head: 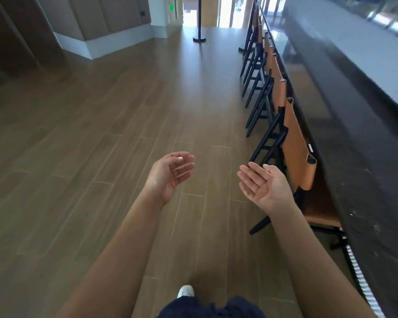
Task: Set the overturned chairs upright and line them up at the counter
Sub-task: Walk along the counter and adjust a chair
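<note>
A person stands beside the counter (354,115), both hands held out palm-up and holding nothing. The left hand (170,174) has its fingers loosely curved. The right hand (265,187), nearer the counter, is spread flat. Neither touches anything.

The chairs (277,88), black-framed with tan sling backs, stand upright in a single file along the counter's front edge. Their backs face the room and their seats are tucked toward the counter. The row runs from the nearest chair (296,145), just beyond the right hand, to the counter's far end.

No overturned chair shows in this view, which would account for the empty hands. The job looks finished or close to it, though whatever lies behind the person is out of sight. The backs overlap in an even line. Whether the spacing holds at the counter's far end cannot be told, as the picture blurs there.

Out from the counter runs a wood floor (90,145). A black post (199,31) on a round base stands off the counter's far end, near a bright doorway, and would be in the way of anyone walking the row to the end. A white shoe (186,291) points along the counter.
</note>
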Tool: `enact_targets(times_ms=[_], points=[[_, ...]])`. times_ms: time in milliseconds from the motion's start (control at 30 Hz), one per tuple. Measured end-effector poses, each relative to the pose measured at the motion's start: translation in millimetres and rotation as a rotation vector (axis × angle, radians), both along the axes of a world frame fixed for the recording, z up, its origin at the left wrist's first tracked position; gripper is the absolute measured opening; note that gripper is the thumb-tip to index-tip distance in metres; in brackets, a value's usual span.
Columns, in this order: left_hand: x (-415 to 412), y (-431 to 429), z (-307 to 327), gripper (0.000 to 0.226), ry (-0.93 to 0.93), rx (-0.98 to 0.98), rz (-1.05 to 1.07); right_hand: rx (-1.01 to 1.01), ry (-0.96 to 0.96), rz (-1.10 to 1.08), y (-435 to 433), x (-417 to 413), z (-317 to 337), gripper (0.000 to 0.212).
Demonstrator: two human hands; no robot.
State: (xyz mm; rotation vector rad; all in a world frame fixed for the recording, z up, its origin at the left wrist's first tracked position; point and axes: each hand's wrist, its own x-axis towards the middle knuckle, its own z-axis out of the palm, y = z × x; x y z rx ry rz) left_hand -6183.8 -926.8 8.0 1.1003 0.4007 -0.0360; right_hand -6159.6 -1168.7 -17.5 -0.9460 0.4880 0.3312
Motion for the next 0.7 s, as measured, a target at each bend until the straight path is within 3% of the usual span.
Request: enact_targets(times_ms=[300, 700], points=[[94.1, 12.3, -5.4, 0.022, 0.011, 0.027, -0.224, 0.029, 0.032, -0.175, 20.7, 50.3, -8.2, 0.034], [229.1, -26.1, -7.8, 0.019, 0.03, 0.033, -0.376, 0.025, 0.075, -0.325, -14.4, 152.9, -7.6, 0.033]])
